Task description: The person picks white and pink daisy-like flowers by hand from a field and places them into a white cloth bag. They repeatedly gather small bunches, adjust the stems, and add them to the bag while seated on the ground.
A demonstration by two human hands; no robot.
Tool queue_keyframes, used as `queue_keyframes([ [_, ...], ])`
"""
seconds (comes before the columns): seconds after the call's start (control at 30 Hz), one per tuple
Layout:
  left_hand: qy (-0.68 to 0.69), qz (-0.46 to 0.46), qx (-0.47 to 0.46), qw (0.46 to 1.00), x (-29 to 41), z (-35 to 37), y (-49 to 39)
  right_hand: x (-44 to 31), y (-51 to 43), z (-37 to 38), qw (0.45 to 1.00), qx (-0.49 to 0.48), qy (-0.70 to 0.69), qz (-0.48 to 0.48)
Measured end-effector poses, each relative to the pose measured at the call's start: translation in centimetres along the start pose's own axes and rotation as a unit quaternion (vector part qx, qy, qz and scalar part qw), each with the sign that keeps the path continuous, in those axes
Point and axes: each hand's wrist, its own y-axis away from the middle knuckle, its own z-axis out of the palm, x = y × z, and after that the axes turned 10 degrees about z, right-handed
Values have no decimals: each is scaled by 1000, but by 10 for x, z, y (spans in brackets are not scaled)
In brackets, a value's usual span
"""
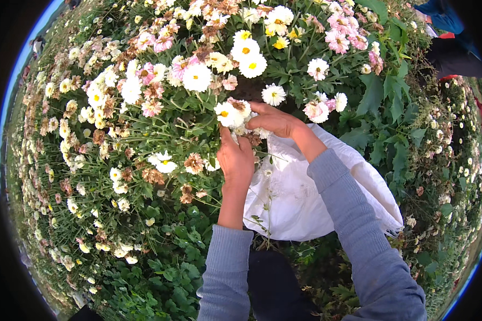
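White chrysanthemum flowers (229, 114), one with a browned head beside it, stand between my two hands. My left hand (235, 154) comes from below, its fingertips at the underside of this cluster. From the right, my right hand (276, 121) reaches over with thumb and fingers bent around the cluster's right side. Blossoms and fingers hide how firmly either hand grips. A white woven sack (293, 196) hangs beneath my right forearm, its mouth spread wide. A thin green stem lies across the sack.
Dense chrysanthemum plants with white, pink (337, 38) and withered brown blooms (152, 175) surround me. Broad-leaved green weeds (397, 96) grow at the right, more low leaves (176, 257) below. A person in dark trousers (456, 56) is at the upper right.
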Motion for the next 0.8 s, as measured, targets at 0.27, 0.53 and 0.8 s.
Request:
queue_keyframes([
  [0.27, -29, 45, 23, 998, -22, -9, -6, 17, -24, 31, 988, 17, -150, -30],
  [0.53, -22, 20, -4, 1000, -9, -33, 79, 80, 43, 136, 940, 242, -232, -64],
  [0.8, 92, -18, 66, 993, 57, -62, 144, 58, 135, 184, 937, 304, -104, -134],
])
